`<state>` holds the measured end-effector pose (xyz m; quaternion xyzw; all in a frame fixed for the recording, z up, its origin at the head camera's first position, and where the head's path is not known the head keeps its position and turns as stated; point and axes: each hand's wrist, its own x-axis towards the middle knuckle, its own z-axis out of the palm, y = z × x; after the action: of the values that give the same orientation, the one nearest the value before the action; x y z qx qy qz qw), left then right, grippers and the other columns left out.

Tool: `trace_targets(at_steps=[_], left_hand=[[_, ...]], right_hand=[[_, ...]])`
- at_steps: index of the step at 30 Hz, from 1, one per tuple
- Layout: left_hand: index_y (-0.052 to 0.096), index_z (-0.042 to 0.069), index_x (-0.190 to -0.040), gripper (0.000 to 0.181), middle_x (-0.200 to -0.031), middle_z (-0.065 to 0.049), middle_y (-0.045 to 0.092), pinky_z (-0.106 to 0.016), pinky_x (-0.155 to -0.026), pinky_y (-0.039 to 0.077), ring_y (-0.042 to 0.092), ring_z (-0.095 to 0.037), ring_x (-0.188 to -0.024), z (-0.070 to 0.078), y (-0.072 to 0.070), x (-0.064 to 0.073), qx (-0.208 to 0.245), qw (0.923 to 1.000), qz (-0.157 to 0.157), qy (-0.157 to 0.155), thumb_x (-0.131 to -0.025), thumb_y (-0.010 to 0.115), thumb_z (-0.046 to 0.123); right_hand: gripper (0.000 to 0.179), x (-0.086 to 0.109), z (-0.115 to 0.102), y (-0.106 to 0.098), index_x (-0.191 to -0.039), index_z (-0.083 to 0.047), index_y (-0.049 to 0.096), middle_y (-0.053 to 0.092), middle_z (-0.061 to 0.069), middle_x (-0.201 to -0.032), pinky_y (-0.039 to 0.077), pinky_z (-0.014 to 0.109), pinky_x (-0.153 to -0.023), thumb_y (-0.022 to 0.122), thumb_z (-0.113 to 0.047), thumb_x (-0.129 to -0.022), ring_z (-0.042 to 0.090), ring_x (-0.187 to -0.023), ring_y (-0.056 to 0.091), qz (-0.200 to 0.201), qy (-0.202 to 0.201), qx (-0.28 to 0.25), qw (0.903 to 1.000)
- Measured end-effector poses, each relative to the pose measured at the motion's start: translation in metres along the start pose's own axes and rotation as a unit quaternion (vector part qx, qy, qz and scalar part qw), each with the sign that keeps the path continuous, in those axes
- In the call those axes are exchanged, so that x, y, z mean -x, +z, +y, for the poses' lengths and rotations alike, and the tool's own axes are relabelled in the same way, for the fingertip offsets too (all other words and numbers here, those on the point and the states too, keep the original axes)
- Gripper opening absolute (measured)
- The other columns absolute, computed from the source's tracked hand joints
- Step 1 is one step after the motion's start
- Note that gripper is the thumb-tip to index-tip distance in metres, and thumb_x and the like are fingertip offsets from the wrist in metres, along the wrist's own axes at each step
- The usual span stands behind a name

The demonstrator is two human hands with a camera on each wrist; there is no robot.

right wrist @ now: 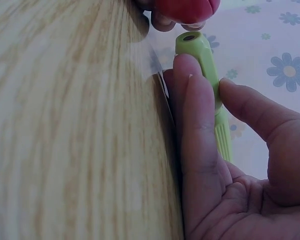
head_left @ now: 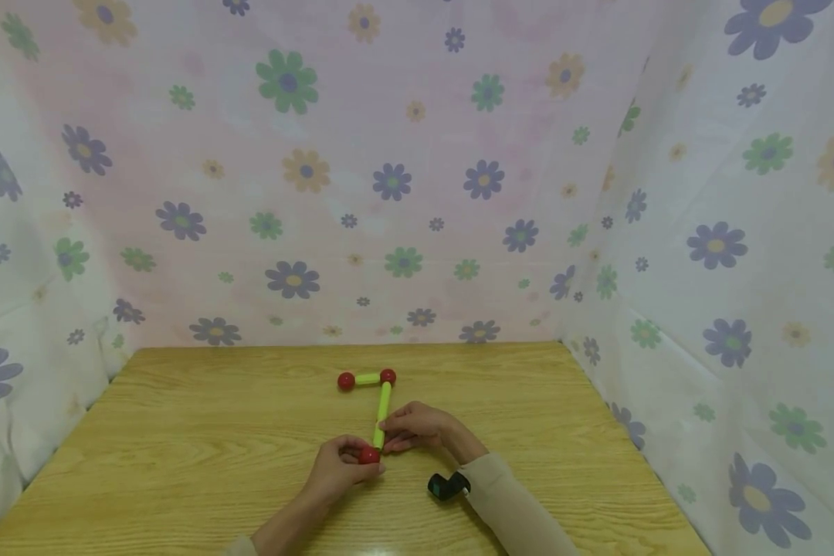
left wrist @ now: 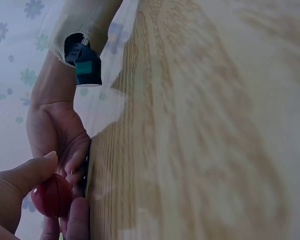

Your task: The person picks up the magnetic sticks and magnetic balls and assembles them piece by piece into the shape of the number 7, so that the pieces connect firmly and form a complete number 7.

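Observation:
My left hand pinches a red ball between thumb and fingers, low over the wood. Opposite it, my right hand holds a long yellow-green rod close to its near end. In the right wrist view, that end of the rod shows a dark round tip, facing the red ball with a small gap between them. The rod's far end meets a second red ball. From there a shorter yellow-green rod runs left to a third red ball.
A black wrist camera sticks out from the right sleeve, just above the table. The wood-grain tabletop ends against a flower-printed cloth at the back, and similar cloth hangs on both sides.

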<state>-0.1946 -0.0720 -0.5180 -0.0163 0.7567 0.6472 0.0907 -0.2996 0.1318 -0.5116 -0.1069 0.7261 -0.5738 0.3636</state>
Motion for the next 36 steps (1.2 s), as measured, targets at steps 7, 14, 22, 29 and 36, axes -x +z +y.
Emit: trace_targets(at_steps=[7, 14, 22, 29, 36], left_hand=[[0.062, -0.005, -0.112, 0.045, -0.100, -0.011, 0.062, -0.022, -0.068, 0.052, 0.059, -0.018, -0.085, 0.0011, 0.0040, 0.0005, 0.000, 0.9999, 0.009, 0.009, -0.079, 0.089, 0.006], [0.062, -0.006, -0.112, 0.044, -0.099, -0.011, 0.063, -0.023, -0.067, 0.052, 0.059, -0.018, -0.084, 0.0025, 0.0046, 0.0025, -0.012, 0.9998, 0.011, 0.013, -0.079, 0.089, 0.007], [0.062, -0.006, -0.113, 0.044, -0.100, -0.012, 0.063, -0.023, -0.068, 0.052, 0.060, -0.019, -0.085, 0.0046, 0.0040, 0.0037, -0.005, 0.9999, 0.003, 0.016, -0.080, 0.089, 0.006], [0.062, -0.006, -0.113, 0.043, -0.101, -0.012, 0.064, -0.023, -0.068, 0.052, 0.060, -0.018, -0.085, 0.0025, 0.0014, 0.0037, -0.003, 0.9999, -0.007, 0.015, -0.081, 0.088, 0.006], [0.063, -0.006, -0.115, 0.043, -0.102, -0.012, 0.066, -0.023, -0.069, 0.053, 0.061, -0.017, -0.086, 0.0006, -0.0035, 0.0017, -0.002, 0.9997, -0.019, 0.015, -0.081, 0.088, 0.005]], right_hand=[[0.024, 0.0006, -0.0008, -0.0005, -0.109, 0.001, 0.073, 0.074, 0.006, -0.086, 0.059, 0.019, -0.068, 0.060, -0.019, -0.106, 0.009, -0.075, 0.072, 0.003, 0.002, 0.000, 1.0000], [0.023, 0.0012, 0.0002, -0.0005, -0.106, 0.001, 0.073, 0.074, 0.004, -0.083, 0.057, 0.018, -0.065, 0.061, -0.018, -0.106, 0.008, -0.072, 0.071, -0.001, 0.006, -0.005, 1.0000], [0.024, 0.0024, -0.0007, -0.0015, -0.106, 0.002, 0.074, 0.074, 0.004, -0.083, 0.058, 0.018, -0.066, 0.061, -0.018, -0.105, 0.007, -0.072, 0.072, 0.007, 0.006, -0.005, 0.9999], [0.024, 0.0017, 0.0011, -0.0011, -0.106, 0.005, 0.075, 0.075, 0.003, -0.080, 0.058, 0.018, -0.066, 0.062, -0.016, -0.105, 0.007, -0.071, 0.072, 0.007, 0.005, -0.015, 0.9998], [0.026, 0.0032, 0.0010, 0.0018, -0.102, 0.006, 0.077, 0.075, 0.002, -0.077, 0.057, 0.017, -0.063, 0.064, -0.017, -0.104, 0.006, -0.068, 0.071, 0.013, 0.005, -0.013, 0.9998]])
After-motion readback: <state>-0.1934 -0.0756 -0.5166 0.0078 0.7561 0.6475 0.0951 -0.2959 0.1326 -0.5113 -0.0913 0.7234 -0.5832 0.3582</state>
